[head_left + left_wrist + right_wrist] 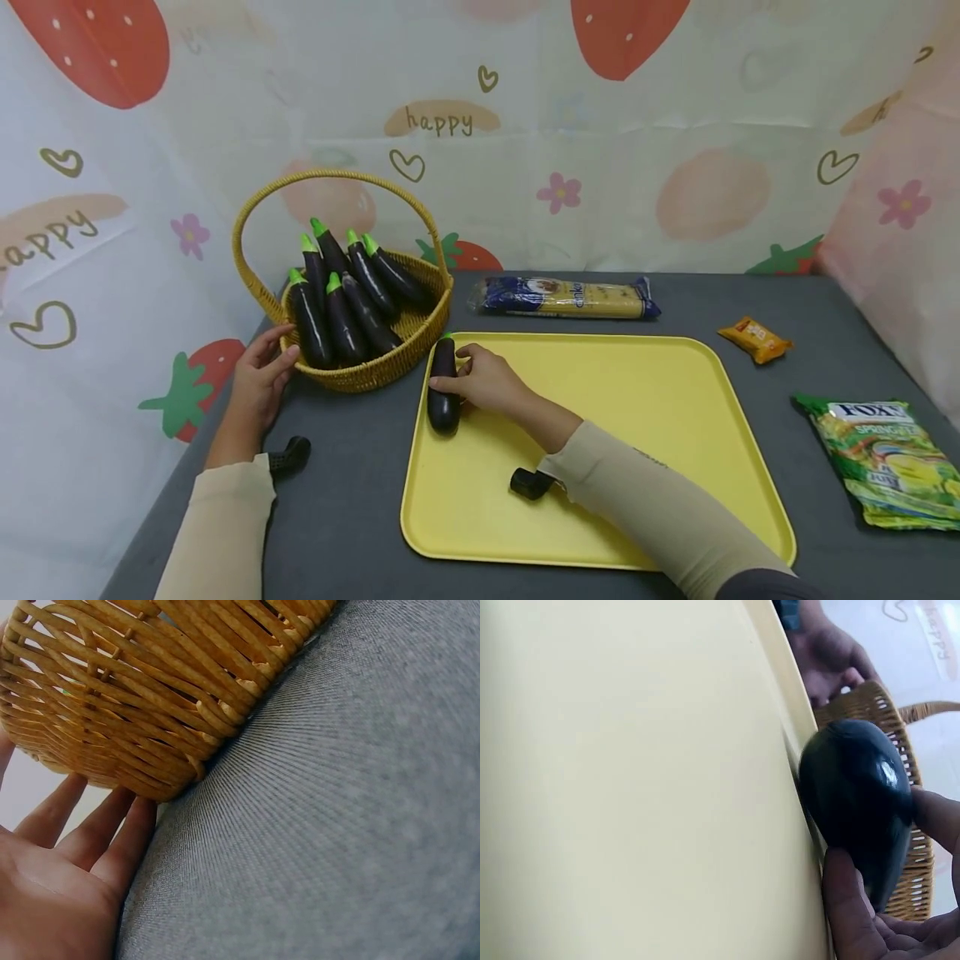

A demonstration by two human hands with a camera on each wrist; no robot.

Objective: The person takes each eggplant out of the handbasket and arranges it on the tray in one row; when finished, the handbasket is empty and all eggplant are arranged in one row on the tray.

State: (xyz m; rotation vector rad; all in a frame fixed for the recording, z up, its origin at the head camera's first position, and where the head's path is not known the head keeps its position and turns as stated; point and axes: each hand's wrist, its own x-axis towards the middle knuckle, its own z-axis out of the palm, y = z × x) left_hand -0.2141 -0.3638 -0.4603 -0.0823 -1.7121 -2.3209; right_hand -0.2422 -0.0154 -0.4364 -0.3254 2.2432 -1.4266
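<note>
My right hand (491, 379) pinches an eggplant (444, 387) between thumb and fingers, over the left rim of the yellow tray (585, 500). Its rounded dark end points toward me, and a bit of green shows at the far end. In the right wrist view the held eggplant (859, 791) overlaps the tray's edge. My left hand (258, 379) rests against the near left side of a wicker basket (360, 379). The left wrist view shows its extended fingers (112, 832) touching the weave low down. Several eggplants (345, 325) with green tops lean inside the basket, under its arched handle.
Behind the tray lies a long blue-and-yellow packet (566, 298). Right of the tray are a small orange packet (756, 339) and a green FOX'S candy bag (892, 462). A printed curtain (562, 108) hangs along the back and sides of the grey table (337, 500).
</note>
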